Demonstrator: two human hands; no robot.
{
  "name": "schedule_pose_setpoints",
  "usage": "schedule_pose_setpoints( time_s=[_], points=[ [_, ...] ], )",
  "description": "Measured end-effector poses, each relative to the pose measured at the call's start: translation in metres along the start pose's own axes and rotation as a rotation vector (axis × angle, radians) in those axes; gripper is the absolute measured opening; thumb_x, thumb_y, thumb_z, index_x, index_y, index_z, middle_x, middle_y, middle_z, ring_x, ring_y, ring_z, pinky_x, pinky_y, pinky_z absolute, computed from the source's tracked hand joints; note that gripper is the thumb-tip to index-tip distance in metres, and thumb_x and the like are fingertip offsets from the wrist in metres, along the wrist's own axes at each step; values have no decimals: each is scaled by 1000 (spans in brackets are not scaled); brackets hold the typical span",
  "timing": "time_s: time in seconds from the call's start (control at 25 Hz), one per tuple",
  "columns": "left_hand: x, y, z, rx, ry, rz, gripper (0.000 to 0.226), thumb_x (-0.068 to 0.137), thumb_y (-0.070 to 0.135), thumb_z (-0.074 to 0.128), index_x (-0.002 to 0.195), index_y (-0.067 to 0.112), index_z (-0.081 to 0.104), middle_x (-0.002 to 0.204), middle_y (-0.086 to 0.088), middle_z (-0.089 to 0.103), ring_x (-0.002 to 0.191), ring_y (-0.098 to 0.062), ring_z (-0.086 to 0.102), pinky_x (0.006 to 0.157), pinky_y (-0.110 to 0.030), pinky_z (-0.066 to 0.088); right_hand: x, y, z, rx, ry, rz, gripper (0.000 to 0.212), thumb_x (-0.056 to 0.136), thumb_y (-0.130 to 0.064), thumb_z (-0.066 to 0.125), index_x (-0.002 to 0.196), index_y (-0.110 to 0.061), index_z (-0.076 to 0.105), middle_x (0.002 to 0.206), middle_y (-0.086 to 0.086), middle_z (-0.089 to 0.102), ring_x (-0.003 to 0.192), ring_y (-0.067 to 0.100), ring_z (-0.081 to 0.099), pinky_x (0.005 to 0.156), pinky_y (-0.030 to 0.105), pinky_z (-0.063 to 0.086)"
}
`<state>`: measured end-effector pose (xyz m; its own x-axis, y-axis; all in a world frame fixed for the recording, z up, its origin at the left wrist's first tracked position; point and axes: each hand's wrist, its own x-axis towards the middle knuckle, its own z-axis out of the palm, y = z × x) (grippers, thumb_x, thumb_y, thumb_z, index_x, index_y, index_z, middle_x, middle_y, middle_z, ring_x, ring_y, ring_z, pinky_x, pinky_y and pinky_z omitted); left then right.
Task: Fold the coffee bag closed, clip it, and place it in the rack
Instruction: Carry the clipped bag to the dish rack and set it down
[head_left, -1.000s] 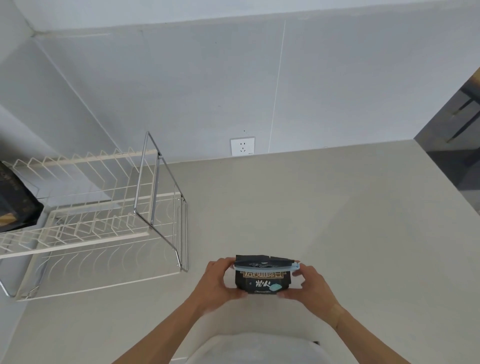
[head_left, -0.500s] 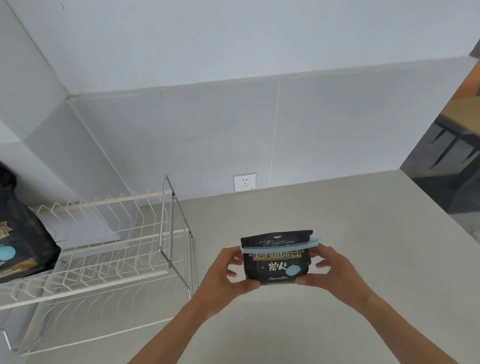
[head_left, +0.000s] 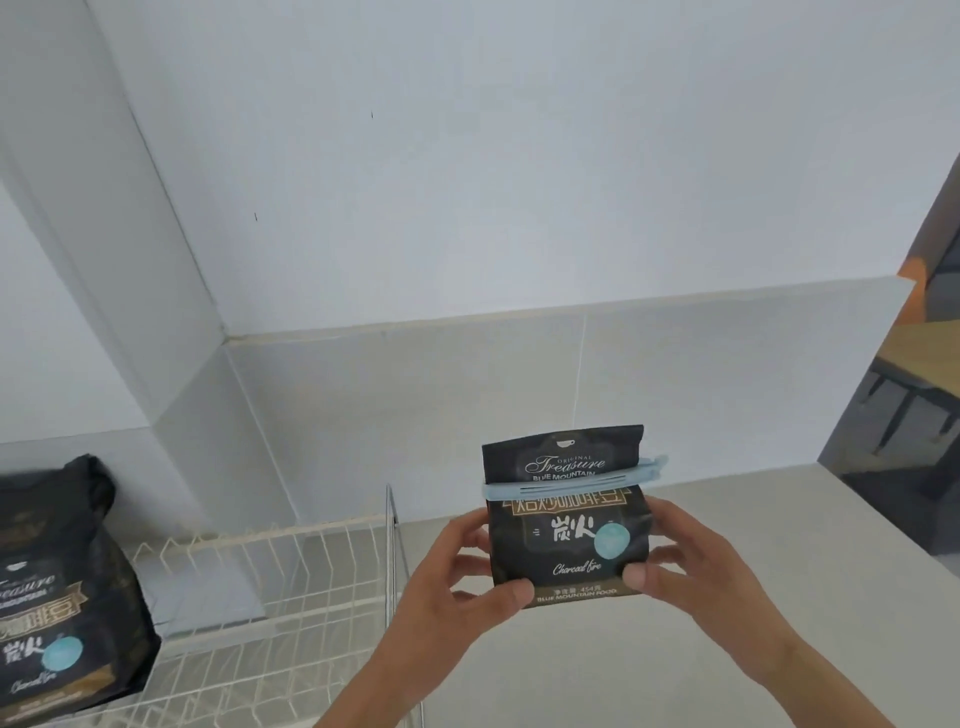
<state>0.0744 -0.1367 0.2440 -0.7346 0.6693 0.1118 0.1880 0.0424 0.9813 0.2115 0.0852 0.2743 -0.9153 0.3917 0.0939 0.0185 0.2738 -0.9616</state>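
Note:
A black coffee bag (head_left: 566, 525) with gold lettering and a pale blue dot is held upright in the air in front of me. A light blue clip (head_left: 571, 487) is clamped across it below its top edge. My left hand (head_left: 457, 582) grips the bag's left side and lower corner. My right hand (head_left: 691, 566) grips its right side and lower corner. The white wire rack (head_left: 291, 587) stands to the left, below the bag.
A second black coffee bag (head_left: 57, 597) stands in the rack's left end. A chrome frame (head_left: 390, 551) rises at the rack's right end. The beige countertop (head_left: 779, 519) stretches right to an edge; grey walls stand behind.
Both hands have lifted the clipped bag up off the counter level and raised it upright. The view has tilted upward, and the other bag in the rack has come into sight.

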Motion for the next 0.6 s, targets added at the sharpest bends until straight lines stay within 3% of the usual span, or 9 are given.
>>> schedule_pose_setpoints(
  time_s=[0.16,0.36,0.6],
  points=[
    [2,17,-35,-20,48,45,60,59,37,84,113,44,59,107,9,66,98,-14,68,72,-27,58,15,-27,31,44,5,-64,54,61,-46,72,113,-43,61,104,-9,71,87,13,65,86,47,51],
    [-7,26,-95,-44,70,42,59,60,31,84,115,34,63,110,0,67,100,-22,69,76,-31,58,36,-49,83,56,-34,-70,56,59,-46,76,113,-43,60,106,-10,71,89,16,67,87,45,52],
    [-29,14,-176,19,125,-4,54,64,27,85,113,38,63,114,1,68,103,-16,69,79,-28,59,62,-63,155,12,-133,-31,62,63,-35,81,119,-43,54,106,-7,72,100,24,64,94,48,50]
  ],
)
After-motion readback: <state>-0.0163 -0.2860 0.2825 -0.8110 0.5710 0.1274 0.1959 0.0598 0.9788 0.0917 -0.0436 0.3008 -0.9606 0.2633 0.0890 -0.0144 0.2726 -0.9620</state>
